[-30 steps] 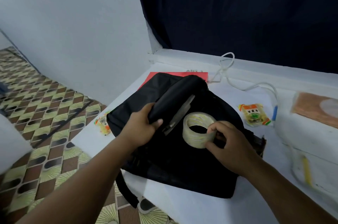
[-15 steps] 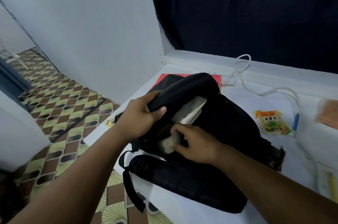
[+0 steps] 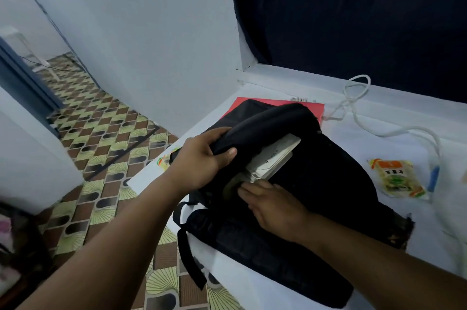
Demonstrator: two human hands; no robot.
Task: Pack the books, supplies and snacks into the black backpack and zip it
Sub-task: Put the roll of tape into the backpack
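On the white bench (image 3: 290, 292), the left hand (image 3: 199, 163) grips the black fabric backpack (image 3: 328, 183) open while the right hand's flat fingers (image 3: 252, 189) press the clear tape roll (image 3: 231, 184), outside a second ago, inside, leaving snacks unpacked.

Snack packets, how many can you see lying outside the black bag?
2. One snack packet lies on the white table right of the backpack. Another packet peeks out at the backpack's left edge, mostly hidden. More may be inside.

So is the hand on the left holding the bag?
Touching. The head view shows the left hand gripping the raised flap of the black backpack, thumb pressed on its edge and fingers curled over the top.
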